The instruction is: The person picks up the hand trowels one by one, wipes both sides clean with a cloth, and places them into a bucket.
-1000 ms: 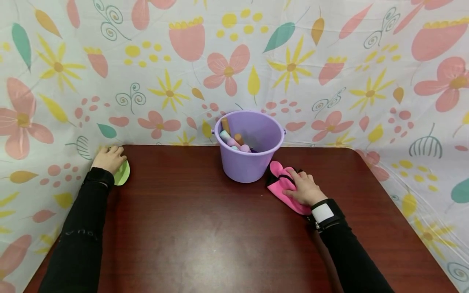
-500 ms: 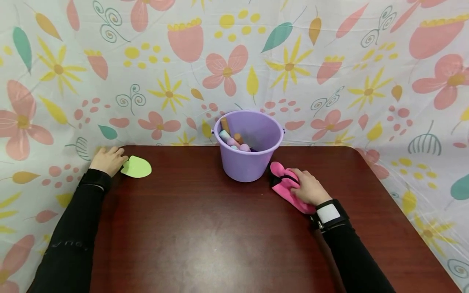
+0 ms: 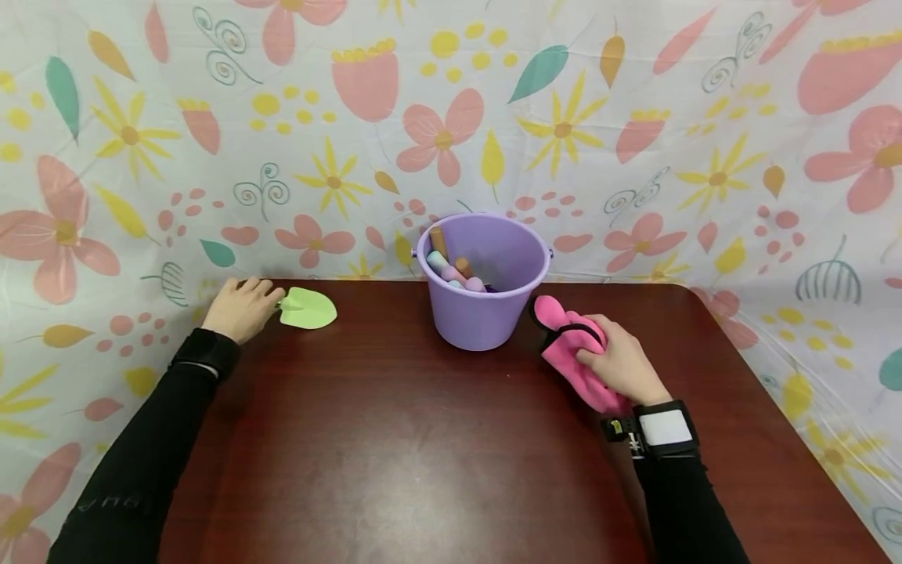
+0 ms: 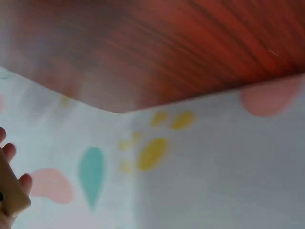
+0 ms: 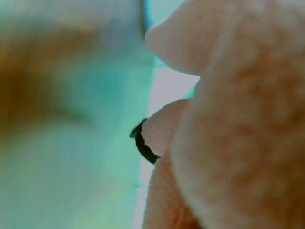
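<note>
Hands: left (image 3: 243, 309) holds green trowel (image 3: 307, 309); right (image 3: 623, 365) grips pink glove (image 3: 572, 345).

Lilac bucket (image 3: 483, 301); pink mitt (image 3: 572, 352), black trim; pale green trowel (image 3: 307, 309); dark red-brown table (image 3: 395, 439)

Green toy shovel (image 3: 307, 309): a second ago tucked under the left hand (image 3: 242, 309) at the table's far-left corner, only its edge showing; now drawn to the right along the back edge, blade fully in view, closer to the purple bucket (image 3: 482, 280). Left hand: shifted right with it, fingers at the handle end.

Pink mitt (image 3: 572, 350): earlier flat on the table under the right hand (image 3: 620, 365); now bunched and raised at its near end, fingers curled round it.
</note>
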`<state>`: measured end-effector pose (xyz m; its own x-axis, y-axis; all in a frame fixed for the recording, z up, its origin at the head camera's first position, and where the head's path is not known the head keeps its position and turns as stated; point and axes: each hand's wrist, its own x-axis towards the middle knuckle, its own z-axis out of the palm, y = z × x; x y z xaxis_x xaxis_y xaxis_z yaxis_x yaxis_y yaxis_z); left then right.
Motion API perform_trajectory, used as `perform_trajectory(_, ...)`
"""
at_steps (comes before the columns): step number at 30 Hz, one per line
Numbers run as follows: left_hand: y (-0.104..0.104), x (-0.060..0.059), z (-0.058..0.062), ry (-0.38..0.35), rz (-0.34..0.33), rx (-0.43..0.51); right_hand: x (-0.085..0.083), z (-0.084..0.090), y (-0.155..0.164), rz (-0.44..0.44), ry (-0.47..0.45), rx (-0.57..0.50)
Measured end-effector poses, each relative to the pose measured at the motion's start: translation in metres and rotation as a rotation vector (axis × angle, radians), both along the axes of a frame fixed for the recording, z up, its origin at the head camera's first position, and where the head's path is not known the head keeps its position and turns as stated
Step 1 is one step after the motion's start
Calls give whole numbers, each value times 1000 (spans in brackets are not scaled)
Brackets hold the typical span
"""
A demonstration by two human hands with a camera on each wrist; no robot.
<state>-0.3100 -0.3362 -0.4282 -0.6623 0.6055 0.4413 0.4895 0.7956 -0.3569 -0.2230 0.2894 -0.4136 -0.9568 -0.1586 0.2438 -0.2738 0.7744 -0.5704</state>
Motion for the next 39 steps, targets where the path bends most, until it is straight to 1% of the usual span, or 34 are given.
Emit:
perform_trajectory(2, 12, 2, 3, 12, -19, 19, 3, 9, -3, 0, 26, -16)
perform_trajectory(6, 39, 10, 8, 31, -57, 64, 12, 27, -9, 7, 68, -41)
perform_trajectory(10, 68, 17, 14, 92, -137, 101, 21, 43, -16, 18, 108, -62)
perform_trajectory(13, 87, 21, 20, 127, -178, 100, 25, 52, -23, 30, 128, -75)
perform_trajectory(15, 99, 24, 23, 129, -198, 96, 27, 56, -27, 37, 136, -82)
perform_trajectory(18, 116, 29, 27, 116, -222, 92, 31, 61, -33, 49, 149, -98)
perform_trajectory(21, 130, 36, 31, 99, -242, 116, 34, 66, -38, 67, 174, -120)
perform_trajectory(26, 151, 48, 39, 73, -252, 212, 39, 78, -48, 87, 225, -174)
perform_trajectory(31, 172, 65, 51, -4, -250, 297, 45, 91, -61, 89, 225, -264)
perform_trajectory(35, 193, 78, 62, -64, -244, 344, 44, 98, -72, 79, 212, -333)
perform_trajectory(39, 214, 87, 72, -109, -233, 387, 43, 102, -86, 85, 254, -377)
